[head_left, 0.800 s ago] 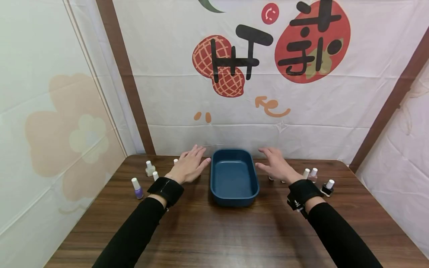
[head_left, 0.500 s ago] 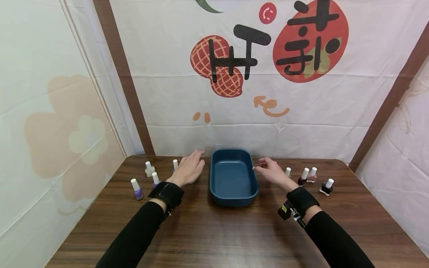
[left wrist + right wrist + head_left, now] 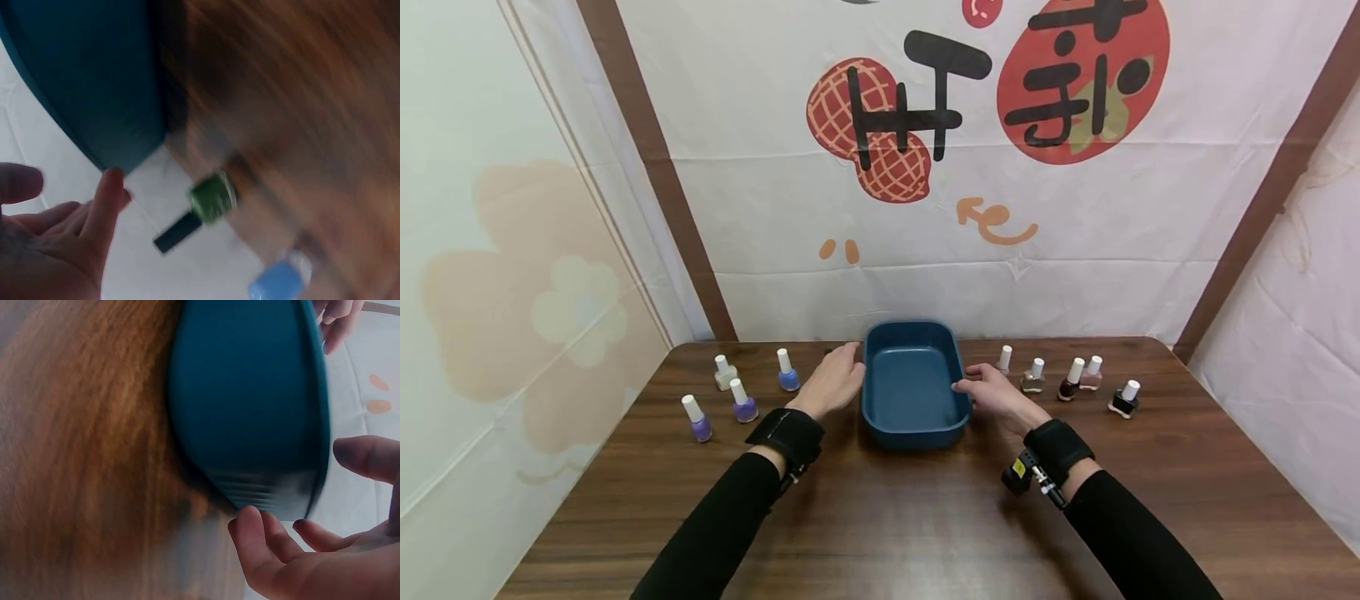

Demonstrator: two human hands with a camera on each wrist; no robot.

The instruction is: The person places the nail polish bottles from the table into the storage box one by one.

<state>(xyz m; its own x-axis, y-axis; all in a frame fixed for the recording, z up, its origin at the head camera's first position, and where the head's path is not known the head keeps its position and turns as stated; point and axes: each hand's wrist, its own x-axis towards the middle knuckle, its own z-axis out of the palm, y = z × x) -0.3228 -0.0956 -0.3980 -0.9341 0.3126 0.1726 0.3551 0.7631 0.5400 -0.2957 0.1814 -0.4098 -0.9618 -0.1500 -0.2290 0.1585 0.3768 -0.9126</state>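
Head view: blue tray (image 3: 914, 439) flanked by spread hands (image 3: 833, 382).
Green bottle (image 3: 212, 197) could be toppled if tray is slid left.

I can pass across the near desk (image 3: 910, 525). The left bottles (image 3: 745, 409) and right bottles (image 3: 1067, 387) hem the blue tray (image 3: 913, 439); a cloth backdrop (image 3: 917, 296) rises behind.
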